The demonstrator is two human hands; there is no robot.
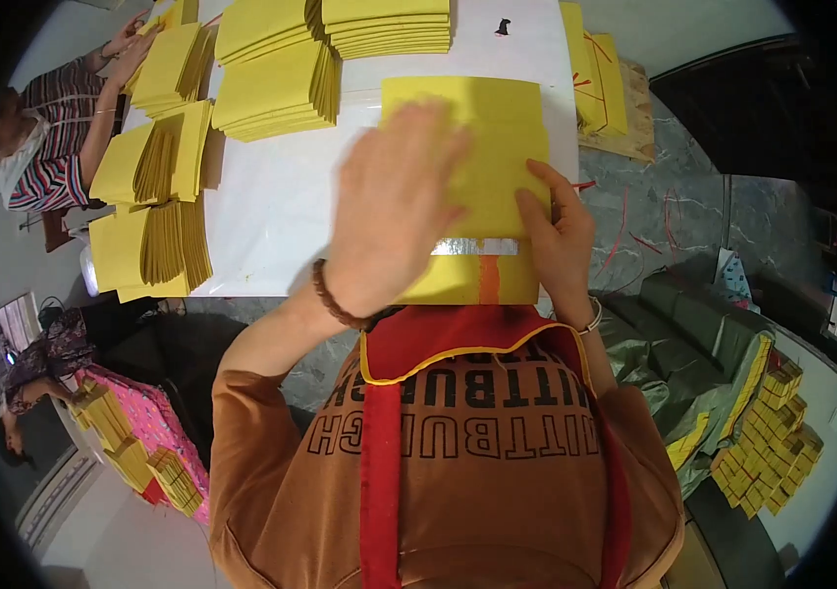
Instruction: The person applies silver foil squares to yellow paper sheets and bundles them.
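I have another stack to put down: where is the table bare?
Widest: the white table between the left-edge yellow stacks and the left hand. Smaller: around the small black object, beyond the yellow paper. Crowded: the left edge and the far edge left of that object.

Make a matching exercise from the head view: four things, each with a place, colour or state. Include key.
1. Left hand
2. Right hand
3. Apron
4. Bracelet

A. Red with yellow edging
B. At the right edge of the yellow paper
C. Brown, on the left wrist
D. Motion-blurred, over the paper's left side

Pairs: 1-D, 2-B, 3-A, 4-C
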